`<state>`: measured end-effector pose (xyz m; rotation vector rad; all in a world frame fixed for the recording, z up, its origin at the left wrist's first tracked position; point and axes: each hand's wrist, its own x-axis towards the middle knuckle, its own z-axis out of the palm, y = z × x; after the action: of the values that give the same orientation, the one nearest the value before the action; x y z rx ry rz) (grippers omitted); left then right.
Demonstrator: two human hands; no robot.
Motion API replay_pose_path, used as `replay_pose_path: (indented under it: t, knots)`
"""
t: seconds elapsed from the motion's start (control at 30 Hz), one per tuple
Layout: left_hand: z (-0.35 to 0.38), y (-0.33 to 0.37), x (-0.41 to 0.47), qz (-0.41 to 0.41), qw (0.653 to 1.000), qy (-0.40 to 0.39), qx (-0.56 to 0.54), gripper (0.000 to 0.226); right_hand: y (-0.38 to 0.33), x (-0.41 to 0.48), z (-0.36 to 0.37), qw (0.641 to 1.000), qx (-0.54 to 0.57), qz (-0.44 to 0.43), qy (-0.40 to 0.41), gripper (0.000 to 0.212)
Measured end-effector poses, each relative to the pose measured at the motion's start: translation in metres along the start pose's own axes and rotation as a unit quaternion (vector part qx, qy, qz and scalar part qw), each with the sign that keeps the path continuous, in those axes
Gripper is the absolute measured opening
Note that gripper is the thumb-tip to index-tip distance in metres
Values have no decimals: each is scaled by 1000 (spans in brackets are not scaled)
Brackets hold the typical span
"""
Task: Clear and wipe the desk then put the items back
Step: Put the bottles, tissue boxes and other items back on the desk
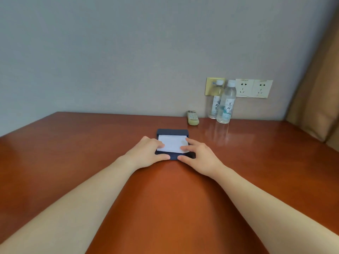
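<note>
A dark blue notepad holder (172, 132) with white paper (172, 143) lies flat in the middle of the reddish-brown desk (91, 143). My left hand (146, 153) rests on its left side, fingers on the paper and thumb along the near edge. My right hand (200, 154) rests on its right side the same way, fingers laid on the paper, thumb at the near edge. Both hands' fingers look fairly straight. Two clear water bottles (226, 102) and a pale remote control (193, 118) stand at the back of the desk by the wall.
Wall sockets (254, 88) and a yellowish wall plate (209, 85) sit behind the bottles. A brown curtain (317, 79) hangs at the right, over the desk's right end. The desk's left edge runs diagonally at far left.
</note>
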<state>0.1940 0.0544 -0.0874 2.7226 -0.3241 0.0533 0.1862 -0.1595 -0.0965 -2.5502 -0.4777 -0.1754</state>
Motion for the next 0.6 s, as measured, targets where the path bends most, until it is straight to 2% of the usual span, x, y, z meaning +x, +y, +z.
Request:
replay_pose_path:
  t: [0.07, 0.17, 0.33, 0.6]
  knots:
    - [-1, 0, 6, 11, 999, 19, 37, 62, 3, 8, 1, 998, -47, -17, -23, 52]
    - [-1, 0, 15, -5, 997, 22, 69, 57, 6, 23, 0, 990, -134, -38, -3, 45]
    - [2, -4, 48, -27, 995, 24, 98, 41, 9, 59, 9, 986, -155, -12, 53, 35]
    - [1, -14, 111, -33, 993, 8, 109, 46, 29, 108, 13, 973, -209, 13, 98, 31]
